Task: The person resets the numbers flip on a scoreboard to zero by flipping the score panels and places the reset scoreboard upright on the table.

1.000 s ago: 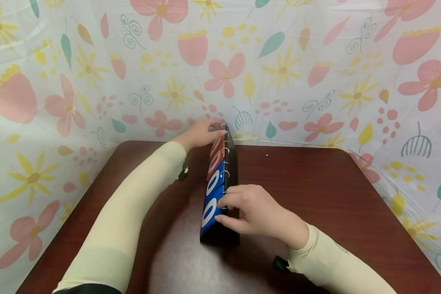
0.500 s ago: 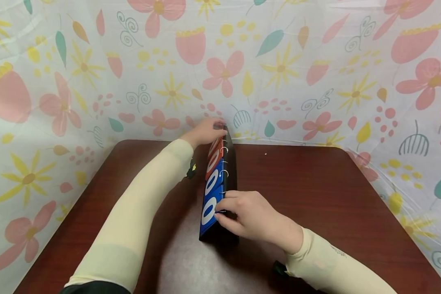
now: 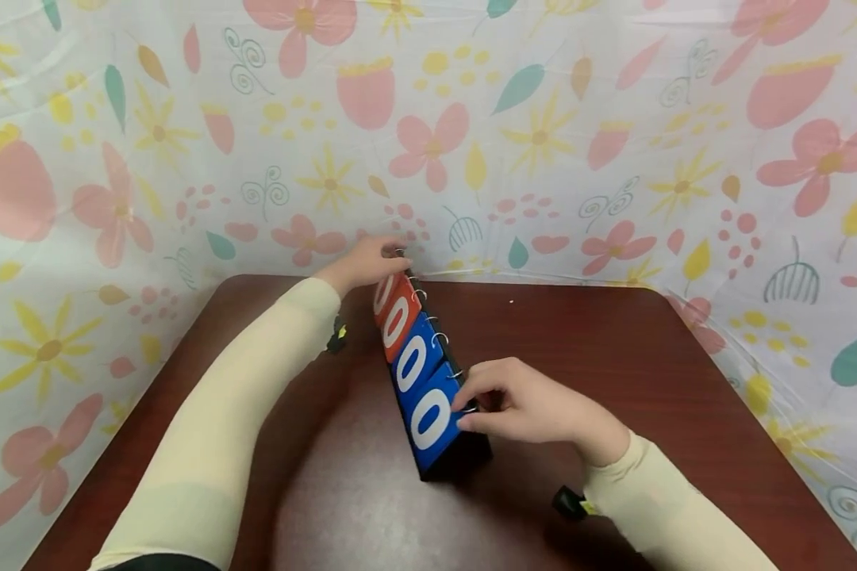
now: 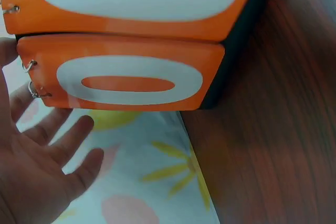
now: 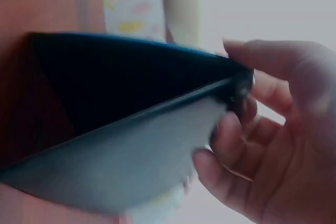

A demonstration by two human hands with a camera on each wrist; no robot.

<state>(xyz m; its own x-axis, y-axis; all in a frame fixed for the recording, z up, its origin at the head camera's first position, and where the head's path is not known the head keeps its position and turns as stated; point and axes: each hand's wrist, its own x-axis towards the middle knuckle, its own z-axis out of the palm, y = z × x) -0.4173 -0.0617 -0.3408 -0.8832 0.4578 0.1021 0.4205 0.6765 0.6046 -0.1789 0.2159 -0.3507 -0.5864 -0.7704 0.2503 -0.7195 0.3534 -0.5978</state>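
Note:
A tabletop flip scoreboard point(image 3: 409, 361) stands like a tent on the table, its cards hung from metal rings along the top edge. Two blue cards with a white 0 are at the near end, two red ones at the far end. My left hand point(image 3: 367, 262) holds the far top corner; in the left wrist view its other fingers point(image 4: 79, 135) spread past the card's end. At the near top corner my right hand point(image 3: 536, 400) pinches the edge between thumb and fingers. The right wrist view shows the scoreboard's open, dark end point(image 5: 131, 87), somewhat blurred.
The dark reddish-brown table point(image 3: 614, 357) has rounded far corners. Behind it and at both sides hangs a white curtain point(image 3: 428, 119) printed with flowers and leaves. A tiny white speck point(image 3: 511, 301) lies near the far edge.
The scoreboard has turned on the table. Its near end has swung right with my right hand and its far end left with my left, so the numbered side shows more.

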